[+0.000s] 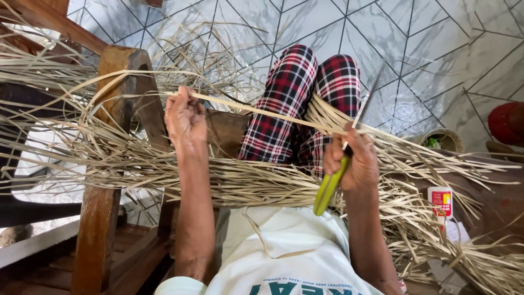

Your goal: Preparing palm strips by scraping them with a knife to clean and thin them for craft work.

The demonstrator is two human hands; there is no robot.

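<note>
Left hand (185, 117) in a closed grip on one end of a pale flat palm-leaf strip (262, 112), pinched between thumb and fingers. Strip runs taut to the right, across the plaid trousers (289, 104), to the right hand (352, 161). Right hand fisted around a knife (344, 164) with a yellow-green handle; handle points down and near, thin blade points up and far, lying against the strip just beside the thumb. Both forearms rest over a thick bundle of dried leaf strips (245, 183) lying across the lap, spreading left over a wooden chair frame (117, 109) and right toward the floor. More loose strips pile at far left. White shirt (284, 251) at near edge. Small white glue bottle (440, 199) with red label sits right of the bundle. Small round woven basket (443, 139) on the tiled floor (426, 49), far right. Red object at right edge, cut off, cannot tell what.
</note>
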